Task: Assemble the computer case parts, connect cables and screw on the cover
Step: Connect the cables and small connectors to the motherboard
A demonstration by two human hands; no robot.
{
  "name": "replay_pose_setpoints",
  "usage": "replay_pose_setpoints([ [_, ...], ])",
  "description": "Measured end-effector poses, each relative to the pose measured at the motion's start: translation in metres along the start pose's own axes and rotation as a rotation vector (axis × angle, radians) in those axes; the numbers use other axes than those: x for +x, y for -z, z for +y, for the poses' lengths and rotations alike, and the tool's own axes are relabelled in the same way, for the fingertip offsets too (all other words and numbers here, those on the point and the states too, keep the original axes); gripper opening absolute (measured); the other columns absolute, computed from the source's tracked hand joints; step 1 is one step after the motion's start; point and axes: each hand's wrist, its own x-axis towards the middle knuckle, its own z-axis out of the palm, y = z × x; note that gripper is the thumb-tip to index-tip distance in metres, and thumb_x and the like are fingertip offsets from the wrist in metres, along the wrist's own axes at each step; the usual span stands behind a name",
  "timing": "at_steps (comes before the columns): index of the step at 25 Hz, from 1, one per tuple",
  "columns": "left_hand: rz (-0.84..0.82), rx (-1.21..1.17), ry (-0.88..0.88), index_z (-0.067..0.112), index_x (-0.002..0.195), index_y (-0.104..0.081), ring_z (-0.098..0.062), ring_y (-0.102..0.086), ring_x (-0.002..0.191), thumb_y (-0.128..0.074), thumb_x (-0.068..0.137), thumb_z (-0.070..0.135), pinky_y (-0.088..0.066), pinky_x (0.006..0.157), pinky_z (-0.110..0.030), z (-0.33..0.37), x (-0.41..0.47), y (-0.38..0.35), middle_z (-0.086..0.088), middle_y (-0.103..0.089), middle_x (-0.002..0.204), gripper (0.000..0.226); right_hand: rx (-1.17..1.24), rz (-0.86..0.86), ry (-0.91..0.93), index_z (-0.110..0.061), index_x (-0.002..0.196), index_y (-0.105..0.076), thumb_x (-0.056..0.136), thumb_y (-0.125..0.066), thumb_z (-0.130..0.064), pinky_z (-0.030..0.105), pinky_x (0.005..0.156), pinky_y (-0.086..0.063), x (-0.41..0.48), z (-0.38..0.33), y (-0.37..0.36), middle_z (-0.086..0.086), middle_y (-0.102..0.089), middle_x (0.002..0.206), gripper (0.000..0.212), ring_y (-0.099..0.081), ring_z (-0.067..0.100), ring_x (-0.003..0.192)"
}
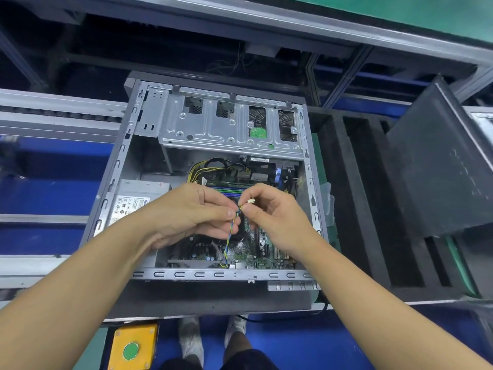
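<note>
- At the lower left of the frame, a yellow box (138, 336) with a green button (130, 351) is seen. Beside it, at the bottom centre, a pair of light shoes (190, 340) stands on a blue floor.
- A grey pad (213, 297) is laid under the computer case (213, 274), which lies open side up in the middle of the frame.
- Both hands are held over the lower half of the case, close together.
- A thin twisted cable (231, 233) is pinched between the thumb and forefinger of the left hand (192, 212), the other fingers being curled.
- The same cable is pinched higher up by the right hand (277, 217), just below its white connector (250, 201), which is held free above the fingertips.
- The cable is led down to the near edge of the motherboard (248, 252), which is mounted in the floor of the case.
- A power supply (133, 201) is seated in the left part of the case, partly hidden by the left hand.
- A bundle of yellow and black wires (202, 168) is seen beyond the hands.
- A metal drive cage (213, 126) is fitted across the far end of the case.
- To the right, a black foam tray (354, 209) is placed beside the case, and a dark panel (440, 169) is leaned in it.
</note>
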Motion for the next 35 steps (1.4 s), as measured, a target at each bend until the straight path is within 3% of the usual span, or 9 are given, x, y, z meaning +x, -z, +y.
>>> replay_pose_setpoints([
  [4,0.074,0.056,-0.012,0.006,0.079,-0.076,-0.023,-0.074,0.073,-0.07,0.085,0.003,-0.058,0.06,-0.023,0.0,0.001,-0.004,-0.023,-0.073,0.084,0.009,-0.069,0.04,0.053,-0.027,0.095,-0.069,0.095,-0.065,-0.001,0.03,0.071,-0.05,0.0,0.001,-0.002,-0.001,-0.062,0.099,0.026,-0.058,0.013,0.078],
  [8,0.17,0.139,-0.095,0.001,0.084,-0.066,-0.02,-0.071,0.058,-0.066,0.089,0.002,-0.058,0.055,-0.024,-0.003,0.001,-0.011,-0.014,-0.071,0.066,0.005,-0.341,0.161,0.313,-0.027,0.114,-0.062,0.084,-0.068,-0.003,0.021,0.092,-0.045,-0.008,0.002,-0.004,-0.001,-0.048,0.119,0.038,-0.054,0.011,0.109],
  [12,0.182,0.267,-0.153,0.003,0.082,-0.066,-0.018,-0.071,0.06,-0.063,0.091,0.0,-0.056,0.057,-0.021,-0.003,0.0,-0.012,-0.008,-0.07,0.061,0.011,-0.411,0.059,0.402,-0.017,0.102,-0.059,0.087,-0.066,0.001,0.028,0.078,-0.049,-0.01,0.008,-0.009,-0.004,-0.059,0.1,0.024,-0.057,0.014,0.089],
  [20,0.217,0.266,-0.165,0.007,0.076,-0.071,-0.019,-0.072,0.061,-0.065,0.087,-0.005,-0.057,0.059,-0.022,-0.007,0.0,-0.017,-0.015,-0.071,0.065,0.017,-0.429,0.036,0.32,-0.022,0.1,-0.058,0.089,-0.064,-0.004,0.037,0.083,-0.055,-0.006,0.012,-0.006,-0.013,-0.058,0.096,0.022,-0.062,0.013,0.09],
  [23,0.211,0.108,-0.126,0.008,0.076,-0.072,-0.021,-0.071,0.064,-0.078,0.077,-0.001,-0.058,0.061,-0.025,-0.008,-0.002,-0.022,-0.017,-0.071,0.069,0.011,-0.49,0.06,0.325,-0.021,0.096,-0.055,0.086,-0.064,-0.005,0.029,0.078,-0.051,-0.007,0.012,-0.006,-0.012,-0.058,0.091,0.021,-0.059,0.009,0.085],
  [26,0.191,-0.059,-0.053,0.003,0.087,-0.068,-0.02,-0.07,0.065,-0.087,0.06,0.011,-0.058,0.061,-0.024,-0.011,-0.003,-0.025,-0.015,-0.07,0.073,0.034,-0.544,0.079,0.318,-0.019,0.097,-0.053,0.086,-0.066,-0.006,0.024,0.075,-0.047,-0.009,0.011,-0.006,-0.009,-0.057,0.09,0.021,-0.054,0.007,0.084],
  [28,0.192,-0.059,-0.017,0.001,0.09,-0.07,-0.018,-0.07,0.065,-0.084,0.067,0.001,-0.057,0.06,-0.023,-0.009,-0.005,-0.025,-0.015,-0.071,0.075,0.027,-0.579,0.065,0.316,-0.02,0.097,-0.051,0.087,-0.065,-0.004,0.028,0.073,-0.046,-0.011,0.011,-0.005,-0.008,-0.056,0.089,0.023,-0.052,0.009,0.081],
  [30,0.207,0.114,-0.031,0.006,0.086,-0.074,-0.013,-0.067,0.061,-0.077,0.075,-0.005,-0.056,0.06,-0.021,-0.006,-0.007,-0.023,-0.01,-0.07,0.071,0.016,-0.602,0.025,0.283,-0.025,0.097,-0.048,0.087,-0.062,-0.005,0.031,0.072,-0.045,-0.012,0.01,-0.007,-0.009,-0.055,0.088,0.027,-0.052,0.012,0.08],
  [35,0.323,0.733,-0.21,0.028,0.073,-0.074,0.002,-0.047,0.045,-0.069,0.075,0.012,-0.042,0.051,-0.012,-0.007,-0.009,-0.023,0.016,-0.057,0.05,0.017,-0.562,0.006,0.191,-0.037,0.092,-0.044,0.085,-0.062,-0.008,0.027,0.074,-0.045,-0.013,0.011,-0.011,-0.013,-0.057,0.088,0.035,-0.054,0.01,0.084],
])
